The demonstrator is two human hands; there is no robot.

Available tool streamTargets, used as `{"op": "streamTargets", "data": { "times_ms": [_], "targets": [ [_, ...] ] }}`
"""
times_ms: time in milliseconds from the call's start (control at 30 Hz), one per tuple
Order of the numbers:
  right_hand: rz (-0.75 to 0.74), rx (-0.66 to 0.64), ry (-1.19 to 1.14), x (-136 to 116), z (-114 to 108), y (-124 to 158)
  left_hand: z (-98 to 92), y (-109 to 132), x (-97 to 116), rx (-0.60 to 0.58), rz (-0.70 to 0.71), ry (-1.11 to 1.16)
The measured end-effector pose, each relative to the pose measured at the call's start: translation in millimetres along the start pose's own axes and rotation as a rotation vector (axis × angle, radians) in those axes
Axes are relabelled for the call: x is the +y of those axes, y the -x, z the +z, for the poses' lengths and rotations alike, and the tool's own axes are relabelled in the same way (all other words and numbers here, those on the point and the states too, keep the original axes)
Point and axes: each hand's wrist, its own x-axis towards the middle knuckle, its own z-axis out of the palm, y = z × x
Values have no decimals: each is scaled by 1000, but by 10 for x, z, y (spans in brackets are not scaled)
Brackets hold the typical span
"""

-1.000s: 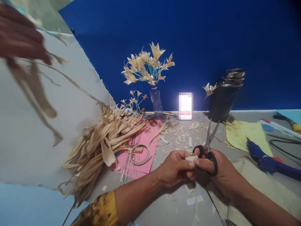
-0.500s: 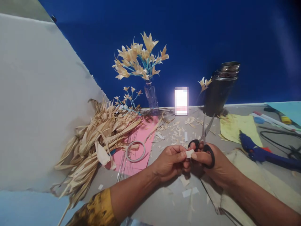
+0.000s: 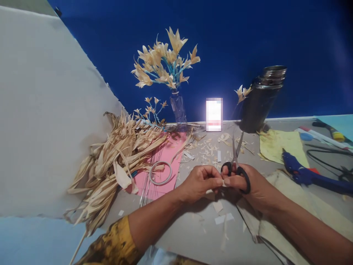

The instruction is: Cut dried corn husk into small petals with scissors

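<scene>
Between my two thumbs and fingertips, a small whitish piece (image 3: 224, 183) is pinched, mostly covered by the fingers. My left hand (image 3: 202, 184) closes on it from the left. From the right, my right hand (image 3: 245, 186) pinches the same piece while black-handled scissors (image 3: 235, 158) hang on its fingers, blades pointing up and slightly apart. Beneath the hands, pale scraps (image 3: 217, 207) and a white strip (image 3: 224, 218) lie on the grey table.
Dried husks (image 3: 110, 154), pink paper (image 3: 165, 187) and a wire ring (image 3: 160, 173) lie left. Husk flowers (image 3: 162, 60) in a bottle (image 3: 178, 110), a bright phone (image 3: 214, 115) and a dark flask (image 3: 260, 103) stand behind. A blue glue gun (image 3: 306, 176) and yellow paper (image 3: 284, 145) lie right.
The whitish piece showed openly between the fingertips before; now the fingers cover most of it. The thumbs are closer together, and the scissors have shifted slightly left with narrower-set blades.
</scene>
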Motion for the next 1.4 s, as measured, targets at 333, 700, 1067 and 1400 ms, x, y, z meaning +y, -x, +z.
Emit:
{"op": "streamTargets", "data": {
  "times_ms": [333, 700, 1067, 1400],
  "targets": [
    [-41, 3, -6, 8, -27, 5, -34, -27, -17, -22, 15, 127],
    [-26, -24, -283, -59, -21, 13, 1, -26, -21, -107, 28, 309],
    [1, -6, -82, -30, 61, 49, 50, -11, -102, -36, -5, 241],
    [-89, 115, 21, 9, -23, -24, 33, -39, -107, 43, 26, 321]
  ]
}}
